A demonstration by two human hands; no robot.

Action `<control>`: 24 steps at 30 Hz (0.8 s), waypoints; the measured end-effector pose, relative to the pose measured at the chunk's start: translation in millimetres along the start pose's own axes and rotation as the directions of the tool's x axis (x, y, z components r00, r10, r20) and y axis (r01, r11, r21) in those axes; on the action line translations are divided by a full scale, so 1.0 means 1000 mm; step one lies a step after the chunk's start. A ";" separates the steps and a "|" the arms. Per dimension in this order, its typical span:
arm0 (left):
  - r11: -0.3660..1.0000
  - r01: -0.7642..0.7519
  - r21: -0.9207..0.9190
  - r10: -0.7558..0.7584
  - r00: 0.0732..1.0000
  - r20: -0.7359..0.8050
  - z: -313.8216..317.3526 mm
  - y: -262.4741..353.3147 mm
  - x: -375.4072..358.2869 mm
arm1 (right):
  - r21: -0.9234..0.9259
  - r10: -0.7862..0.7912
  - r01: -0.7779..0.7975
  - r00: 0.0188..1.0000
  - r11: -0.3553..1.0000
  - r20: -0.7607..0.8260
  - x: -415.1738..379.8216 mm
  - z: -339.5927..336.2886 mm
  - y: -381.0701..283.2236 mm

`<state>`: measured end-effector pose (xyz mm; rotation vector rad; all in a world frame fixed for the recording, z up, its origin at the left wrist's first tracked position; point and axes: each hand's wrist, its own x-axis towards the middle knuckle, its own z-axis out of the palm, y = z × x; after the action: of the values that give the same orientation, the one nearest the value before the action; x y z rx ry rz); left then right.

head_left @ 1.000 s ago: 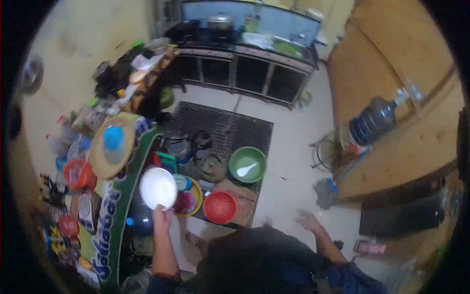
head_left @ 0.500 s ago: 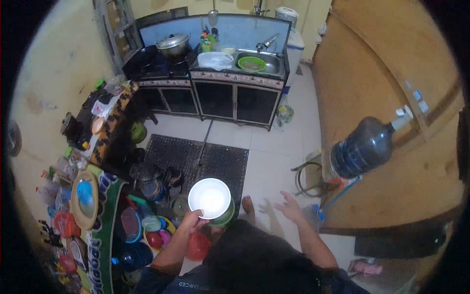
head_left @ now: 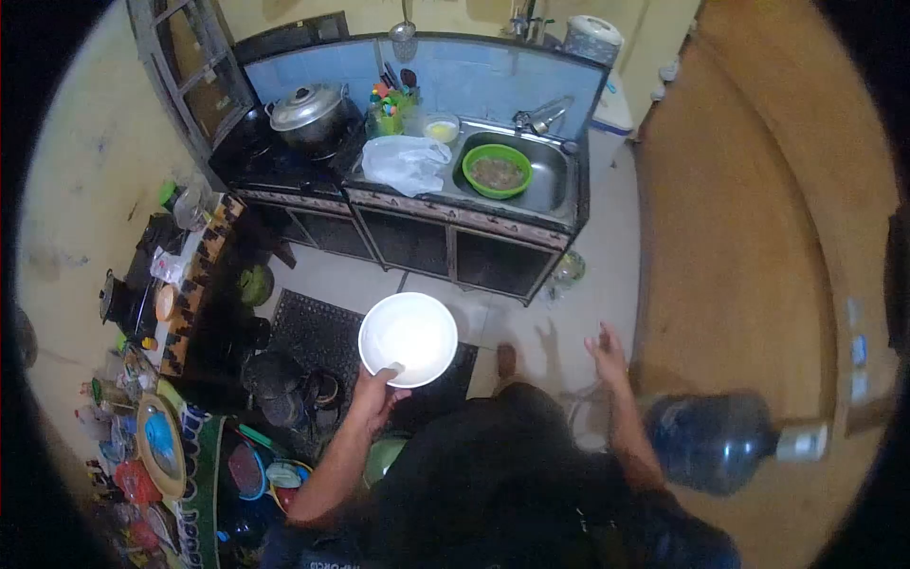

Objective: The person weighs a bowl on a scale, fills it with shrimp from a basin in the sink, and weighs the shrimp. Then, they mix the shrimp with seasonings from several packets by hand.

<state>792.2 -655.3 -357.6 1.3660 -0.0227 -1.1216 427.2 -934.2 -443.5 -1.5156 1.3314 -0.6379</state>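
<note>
My left hand (head_left: 378, 398) grips the near rim of a white bowl (head_left: 409, 334), thumb over the edge, and holds it up in front of my body. The bowl's inside looks plain white; bright glare hides any detail of what it may contain. My right hand (head_left: 607, 355) is raised off to the right with its fingers spread and nothing in them. Further ahead, a green basin (head_left: 497, 173) with brownish contents sits in the metal sink (head_left: 550, 189). Beside it on the counter lies a white plastic bag (head_left: 406, 163).
A lidded pot (head_left: 308, 116) stands on the stove at the back left. A faucet (head_left: 545, 116) overhangs the sink. To the right, a large water jug (head_left: 711, 442) lies sideways by the wooden wall. Crowded dishes and a tan platter (head_left: 161, 444) line the left side.
I have stepped toward the sink counter, which appears nearer. The white bowl stays in my left hand, and the water jug has shifted down and closer in view.
</note>
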 end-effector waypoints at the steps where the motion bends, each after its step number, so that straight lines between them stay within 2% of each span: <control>1: 0.999 0.007 -0.034 -0.007 1.000 0.003 0.018 0.008 0.014 | 0.032 -0.050 0.050 0.999 0.998 -0.001 0.048 0.013 -0.020; 2: 0.998 0.012 -0.068 -0.011 1.000 0.007 0.036 0.016 0.032 | 0.065 -0.103 0.103 0.995 0.993 -0.005 0.099 0.031 -0.043; 4: 0.989 -0.025 -0.143 0.025 1.000 -0.002 0.070 0.030 0.073 | 0.149 -0.259 0.244 0.962 0.958 0.088 0.212 0.069 -0.085; 6: 0.982 -0.093 -0.162 0.077 0.992 -0.103 0.101 0.041 0.113 | -0.117 -0.297 0.310 0.948 0.943 0.117 0.321 0.113 -0.125; 8: 0.972 -0.148 -0.183 0.109 0.973 -0.205 0.137 0.052 0.164 | -0.323 -0.284 0.323 0.945 0.890 0.164 0.432 0.160 -0.130; 11: 0.984 -0.102 -0.146 0.053 0.951 -0.305 0.166 0.072 0.216 | -0.347 -0.199 0.324 0.916 0.880 0.349 0.554 0.225 -0.126; 13: 0.997 -0.040 -0.073 0.010 0.927 -0.375 0.181 0.084 0.242 | -0.511 -0.101 0.288 0.926 0.810 0.363 0.591 0.257 -0.121; 14: 0.995 -0.006 -0.095 -0.029 0.932 -0.361 0.193 0.097 0.254 | -0.588 -0.053 0.274 0.930 0.761 0.365 0.604 0.272 -0.119; 17: 0.993 0.032 -0.112 -0.074 0.915 -0.397 0.207 0.113 0.282 | -0.689 -0.033 0.434 0.858 0.580 0.512 0.606 0.302 -0.108; 20: 1.000 -0.009 -0.023 0.001 0.937 -0.348 0.214 0.118 0.318 | -0.751 0.046 0.307 0.912 0.584 0.408 0.582 0.313 -0.113; 23: 1.000 0.009 0.010 -0.006 0.950 -0.314 0.228 0.127 0.352 | -0.754 -0.144 0.431 0.897 0.496 0.418 0.605 0.343 -0.028; 24: 0.998 0.009 0.061 0.011 0.951 -0.310 0.229 0.127 0.365 | -0.734 -0.069 0.423 0.885 0.531 0.460 0.609 0.339 -0.032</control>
<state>921.4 -1082.9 -403.9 1.5852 0.1715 -0.9005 893.1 -1401.2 -671.9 -2.4892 1.1354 0.2180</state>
